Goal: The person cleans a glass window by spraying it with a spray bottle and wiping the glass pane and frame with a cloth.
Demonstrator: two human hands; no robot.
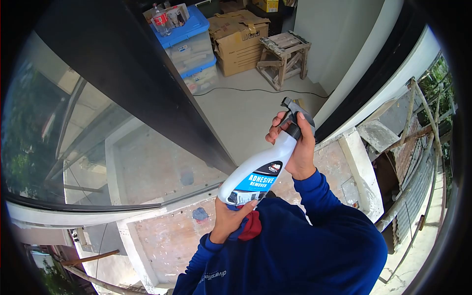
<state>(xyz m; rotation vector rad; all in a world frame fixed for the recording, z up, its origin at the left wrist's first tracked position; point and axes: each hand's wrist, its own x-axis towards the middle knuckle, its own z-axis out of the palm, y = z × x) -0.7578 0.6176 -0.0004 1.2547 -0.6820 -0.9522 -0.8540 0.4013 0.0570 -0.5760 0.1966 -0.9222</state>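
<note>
A white spray bottle [255,169] labelled "Adhesive Remover" is tilted across the front of my body, its grey and black trigger head [295,112] pointing up and away. My right hand [300,152] is wrapped round the bottle's neck, with fingers by the trigger. At the lower end, my left hand [230,216] grips the base, thumb along the label's bottom edge. A bunched red and blue cloth [250,227] hangs beside my left palm, partly hidden, and seems to be held there too.
A glass panel [123,147] with a dark frame [142,73] stands on the left. Inside are blue-lidded bins [189,46], a cardboard box [239,44], a wooden stool [283,56] and a floor cable [255,90]. A blue-grey lump [200,214] lies on the ledge; poles [432,118] stand at right.
</note>
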